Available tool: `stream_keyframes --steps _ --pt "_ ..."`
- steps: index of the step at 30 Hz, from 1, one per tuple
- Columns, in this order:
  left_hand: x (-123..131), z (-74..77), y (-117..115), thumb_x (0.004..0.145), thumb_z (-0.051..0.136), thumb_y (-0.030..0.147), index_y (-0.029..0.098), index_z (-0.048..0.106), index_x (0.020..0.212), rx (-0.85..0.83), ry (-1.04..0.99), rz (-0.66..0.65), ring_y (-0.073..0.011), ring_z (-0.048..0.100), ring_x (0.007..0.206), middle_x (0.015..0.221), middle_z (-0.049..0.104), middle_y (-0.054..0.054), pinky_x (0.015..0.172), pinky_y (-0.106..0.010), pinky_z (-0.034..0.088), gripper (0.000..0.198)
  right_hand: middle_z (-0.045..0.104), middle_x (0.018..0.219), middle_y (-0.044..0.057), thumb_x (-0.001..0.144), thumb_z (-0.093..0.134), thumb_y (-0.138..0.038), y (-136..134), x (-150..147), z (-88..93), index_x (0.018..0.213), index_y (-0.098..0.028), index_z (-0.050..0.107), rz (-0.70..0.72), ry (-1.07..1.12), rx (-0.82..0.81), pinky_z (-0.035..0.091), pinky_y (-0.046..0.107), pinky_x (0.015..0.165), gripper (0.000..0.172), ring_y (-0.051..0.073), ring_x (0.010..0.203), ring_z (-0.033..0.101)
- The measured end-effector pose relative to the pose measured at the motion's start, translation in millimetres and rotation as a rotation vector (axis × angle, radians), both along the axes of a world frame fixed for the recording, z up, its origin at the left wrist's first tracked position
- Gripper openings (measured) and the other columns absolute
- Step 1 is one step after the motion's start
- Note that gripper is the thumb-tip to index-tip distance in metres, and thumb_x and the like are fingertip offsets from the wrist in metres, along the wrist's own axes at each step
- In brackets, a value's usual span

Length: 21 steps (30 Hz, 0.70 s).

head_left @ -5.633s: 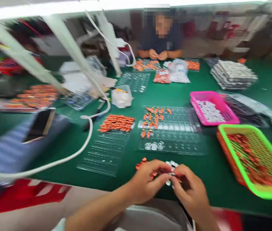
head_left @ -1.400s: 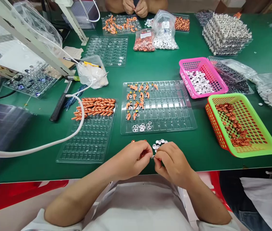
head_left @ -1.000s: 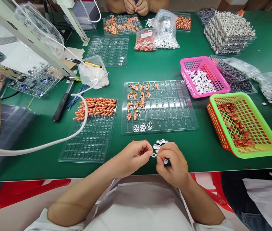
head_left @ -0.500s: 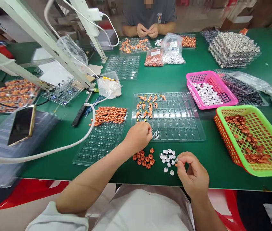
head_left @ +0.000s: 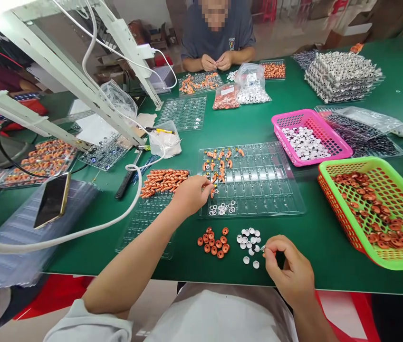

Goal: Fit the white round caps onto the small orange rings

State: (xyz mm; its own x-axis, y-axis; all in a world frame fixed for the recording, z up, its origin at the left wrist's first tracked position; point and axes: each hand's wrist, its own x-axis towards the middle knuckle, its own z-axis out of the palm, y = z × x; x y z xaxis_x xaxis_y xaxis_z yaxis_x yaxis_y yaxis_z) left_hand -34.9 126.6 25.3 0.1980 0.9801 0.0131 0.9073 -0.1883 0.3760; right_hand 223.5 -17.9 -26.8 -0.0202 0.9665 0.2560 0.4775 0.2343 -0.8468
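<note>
My left hand (head_left: 192, 194) reaches over the left edge of a clear compartment tray (head_left: 258, 178). Its thumb and forefinger are pinched beside the small orange curved parts (head_left: 222, 176) set in the tray's left columns; what lies between the fingertips is too small to make out. White rings (head_left: 223, 209) lie loose in the tray's front row. Closer to me, my right hand (head_left: 290, 270) pinches a small white and orange piece (head_left: 263, 251) just above the table. Beside it lie white discs (head_left: 249, 240), and left of these, orange cupped discs (head_left: 215, 242).
A pink basket (head_left: 340, 148) of white pieces and a green basket (head_left: 333, 164) of copper discs stand right. At left are a tray of orange parts (head_left: 164, 183), a white cable (head_left: 116, 211) and a phone (head_left: 52, 199). A person (head_left: 219, 45) works opposite.
My left hand has moved from over the loose rings to the tray's left columns, uncovering more rings. My right hand keeps its pinch in nearly the same place. The view has shifted slightly.
</note>
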Motion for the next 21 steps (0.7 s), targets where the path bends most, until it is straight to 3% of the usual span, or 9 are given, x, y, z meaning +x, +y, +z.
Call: stream_keyframes --steps 4,8,11,14,16,21 --pt "-2.1 5.8 -5.5 0.091 0.053 0.037 0.019 0.05 0.06 0.012 0.003 0.023 -0.0181 0.052 0.063 0.065 0.056 -0.002 0.059 -0.029 0.035 0.036 0.061 0.075 -0.001 0.088 0.053 -0.016 -1.6 2.0 -0.7 0.079 -0.023 0.053 0.004 0.018 -0.005 0.045 0.026 0.057 0.012 0.015 0.066 0.06" --pt "-6.8 14.3 -31.9 0.096 0.045 0.035 0.02 0.035 0.055 -0.013 -0.015 -0.022 -0.0147 0.042 0.056 0.057 0.042 0.002 0.056 -0.029 0.031 0.045 0.06 0.077 0.0 0.088 0.054 -0.014 -3.1 4.0 -3.5 0.081 -0.023 0.053 0.013 0.07 -0.041 0.046 0.027 0.06 0.012 0.015 0.069 0.059" --pt "-4.5 13.3 -61.5 0.098 0.041 0.029 0.02 0.042 0.065 -0.087 -0.063 -0.117 -0.0153 0.047 0.063 0.067 0.05 0.0 0.061 -0.029 0.038 0.034 0.059 0.078 0.0 0.089 0.054 -0.013 -3.3 3.9 -6.5 0.083 -0.023 0.054 0.023 0.104 -0.061 0.047 0.028 0.061 0.012 0.015 0.071 0.058" --pt "2.1 2.9 -83.9 0.096 0.043 0.02 0.018 0.054 0.092 -0.147 -0.164 -0.206 -0.0183 0.057 0.082 0.092 0.061 -0.006 0.074 -0.031 0.048 0.012 0.059 0.078 0.001 0.089 0.054 -0.013 -3.2 3.4 -8.4 0.082 -0.023 0.054 0.032 0.115 -0.067 0.046 0.028 0.061 0.012 0.015 0.071 0.058" --pt "6.6 -5.7 -90.2 0.094 0.046 0.015 0.018 0.053 0.108 -0.132 -0.204 -0.243 -0.0208 0.058 0.095 0.105 0.062 -0.009 0.083 -0.036 0.05 0.017 0.059 0.078 0.001 0.089 0.055 -0.013 -3.4 2.9 -8.7 0.082 -0.023 0.055 0.036 0.116 -0.062 0.047 0.028 0.061 0.012 0.016 0.071 0.059" --pt "17.3 -12.6 -86.8 0.094 0.046 0.012 0.018 0.061 0.1 -0.121 -0.172 -0.317 -0.0236 0.057 0.096 0.099 0.065 -0.009 0.084 -0.04 0.05 0.017 0.06 0.078 0.002 0.088 0.054 -0.014 -4.9 1.9 -7.4 0.08 -0.022 0.055 0.013 0.093 -0.065 0.046 0.028 0.06 0.012 0.016 0.07 0.058"
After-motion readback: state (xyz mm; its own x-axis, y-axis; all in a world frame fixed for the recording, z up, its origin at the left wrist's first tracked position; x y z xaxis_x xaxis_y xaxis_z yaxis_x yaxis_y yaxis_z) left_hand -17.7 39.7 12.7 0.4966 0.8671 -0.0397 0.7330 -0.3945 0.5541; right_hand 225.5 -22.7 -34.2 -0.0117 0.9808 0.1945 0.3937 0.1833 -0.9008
